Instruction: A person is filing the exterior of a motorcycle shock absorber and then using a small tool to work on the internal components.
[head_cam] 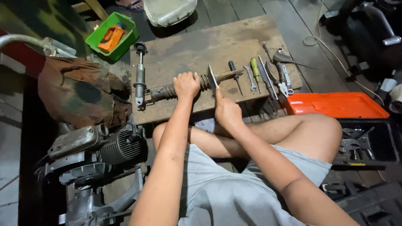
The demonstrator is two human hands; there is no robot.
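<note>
Grey shorts (pixel 234 192) and bare legs are seen closest, crossed on the floor. Past them, a spring rod (pixel 176 88) is laid flat on the wooden desk (pixel 201 46). Its long side runs left to right, with the thin end pointed right. The left hand (pixel 186 85) is closed around the rod's middle. A thin flat tool (pixel 212 76) is gripped in the right hand (pixel 226 111) and is pressed against the rod. Screwdrivers (pixel 254 69) and pliers (pixel 282 77) are lined up just to the right. A green box (pixel 112 37) is set at the far left.
</note>
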